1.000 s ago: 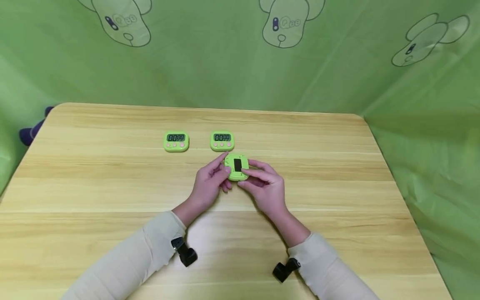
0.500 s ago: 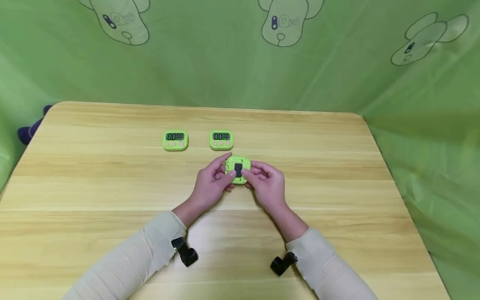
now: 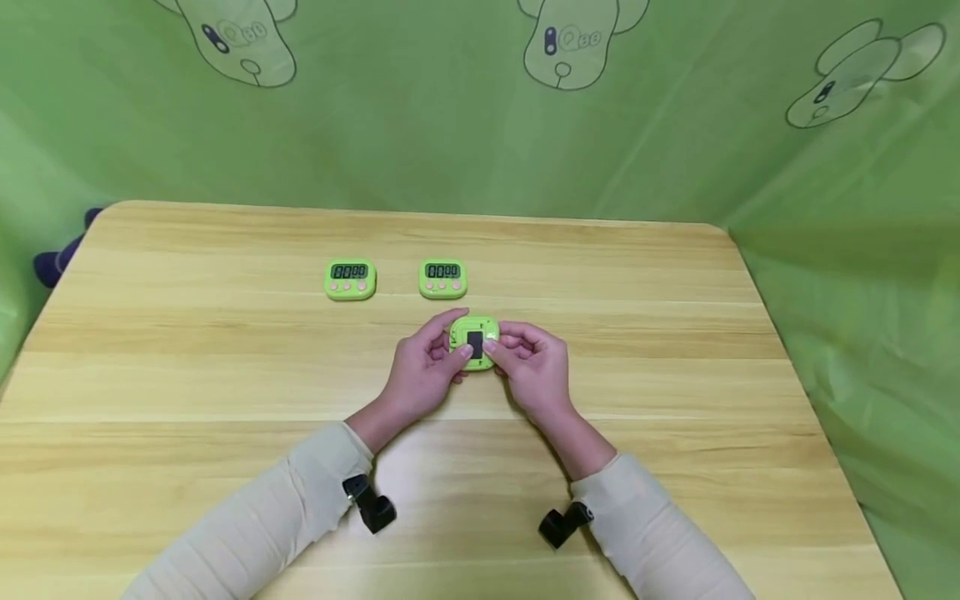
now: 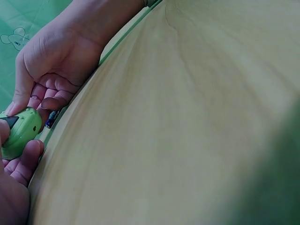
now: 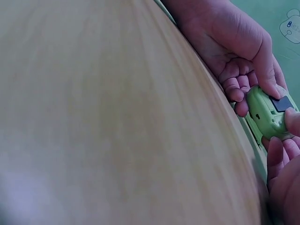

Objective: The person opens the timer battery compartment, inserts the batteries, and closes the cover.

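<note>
Between my two hands is a light green digital timer [image 3: 475, 340], its back turned up with a dark rectangle in the middle. My left hand [image 3: 418, 371] grips its left side, thumb on the back face and index finger along the far edge. On the other side my right hand [image 3: 537, 375] pinches it, thumb near the dark rectangle and fingers curled at the edge. In the right wrist view the timer [image 5: 265, 112] shows a small dark slot in its side. The timer's front is hidden.
Two matching green timers, a left one [image 3: 350, 279] and a right one [image 3: 442, 278], lie face up beyond the hands. Their displays show digits above pink buttons. The wooden table [image 3: 637, 317] meets a green curtain [image 3: 450, 150] at the back.
My right thumb has moved from the timer's near edge onto its back, while the right index finger has left the dark rectangle. The timer has shifted slightly nearer to me.
</note>
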Action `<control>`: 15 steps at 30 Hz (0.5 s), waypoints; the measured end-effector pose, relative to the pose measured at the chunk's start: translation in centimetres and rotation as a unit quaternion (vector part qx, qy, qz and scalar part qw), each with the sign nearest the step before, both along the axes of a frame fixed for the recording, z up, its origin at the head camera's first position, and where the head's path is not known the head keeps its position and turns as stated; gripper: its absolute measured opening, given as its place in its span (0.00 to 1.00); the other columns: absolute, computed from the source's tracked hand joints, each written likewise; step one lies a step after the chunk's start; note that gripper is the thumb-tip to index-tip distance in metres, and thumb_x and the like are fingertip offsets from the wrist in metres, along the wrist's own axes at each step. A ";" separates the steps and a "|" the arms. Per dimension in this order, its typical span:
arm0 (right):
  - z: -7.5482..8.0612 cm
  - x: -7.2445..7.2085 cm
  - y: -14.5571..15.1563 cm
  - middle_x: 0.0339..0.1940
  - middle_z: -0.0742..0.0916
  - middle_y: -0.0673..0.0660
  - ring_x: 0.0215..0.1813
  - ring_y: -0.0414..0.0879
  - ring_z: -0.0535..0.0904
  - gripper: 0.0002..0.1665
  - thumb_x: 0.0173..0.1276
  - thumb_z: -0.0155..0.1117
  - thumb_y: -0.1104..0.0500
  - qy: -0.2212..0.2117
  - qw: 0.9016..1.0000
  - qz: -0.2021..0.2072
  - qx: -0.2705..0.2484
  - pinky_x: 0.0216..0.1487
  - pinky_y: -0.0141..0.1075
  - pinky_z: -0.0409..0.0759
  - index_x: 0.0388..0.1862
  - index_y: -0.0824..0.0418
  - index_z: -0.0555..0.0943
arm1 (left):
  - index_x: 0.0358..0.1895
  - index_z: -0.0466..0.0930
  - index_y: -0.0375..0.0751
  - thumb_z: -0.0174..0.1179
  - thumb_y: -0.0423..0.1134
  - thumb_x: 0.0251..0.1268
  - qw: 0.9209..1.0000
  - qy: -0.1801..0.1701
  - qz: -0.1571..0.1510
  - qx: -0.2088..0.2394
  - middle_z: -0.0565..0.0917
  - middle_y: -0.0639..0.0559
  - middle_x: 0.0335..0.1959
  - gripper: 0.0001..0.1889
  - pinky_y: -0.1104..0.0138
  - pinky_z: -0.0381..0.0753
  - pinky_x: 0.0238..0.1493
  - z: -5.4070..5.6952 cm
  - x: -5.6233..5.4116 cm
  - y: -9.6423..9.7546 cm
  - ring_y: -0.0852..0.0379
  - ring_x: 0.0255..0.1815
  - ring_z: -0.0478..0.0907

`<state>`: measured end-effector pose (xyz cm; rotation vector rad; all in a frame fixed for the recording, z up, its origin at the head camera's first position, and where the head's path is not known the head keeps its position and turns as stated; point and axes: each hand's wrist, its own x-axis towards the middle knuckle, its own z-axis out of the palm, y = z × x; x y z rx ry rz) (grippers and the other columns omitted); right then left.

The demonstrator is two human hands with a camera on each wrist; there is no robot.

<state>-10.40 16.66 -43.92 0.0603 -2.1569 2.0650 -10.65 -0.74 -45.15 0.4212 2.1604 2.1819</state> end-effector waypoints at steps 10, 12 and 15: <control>0.3 -0.1 -0.1 0.30 0.85 0.69 0.25 0.39 0.80 0.13 0.59 0.70 0.78 -0.022 1.000 -0.001 0.020 0.26 0.29 0.84 0.44 0.79 0.83 | 0.65 0.70 0.23 0.59 0.19 0.65 1.000 0.023 0.003 -0.013 0.80 0.29 0.26 0.24 0.52 0.85 0.23 3.0 1.1 -0.1 0.30 0.21 0.77; 0.2 0.0 0.0 0.30 0.86 0.67 0.25 0.39 0.80 0.13 0.60 0.71 0.77 -0.023 0.999 -0.002 0.025 0.26 0.28 0.83 0.45 0.77 0.84 | 0.64 0.70 0.22 0.60 0.19 0.64 0.999 0.030 0.006 -0.016 0.80 0.30 0.26 0.24 0.56 0.85 0.22 3.3 1.2 0.0 0.31 0.21 0.77; 0.0 -0.1 0.1 0.30 0.86 0.65 0.26 0.40 0.81 0.13 0.60 0.71 0.76 -0.022 0.999 0.000 0.030 0.26 0.29 0.84 0.44 0.75 0.85 | 0.64 0.70 0.21 0.60 0.18 0.64 0.999 0.033 0.009 -0.015 0.80 0.31 0.26 0.24 0.57 0.85 0.21 3.3 1.3 0.0 0.30 0.21 0.77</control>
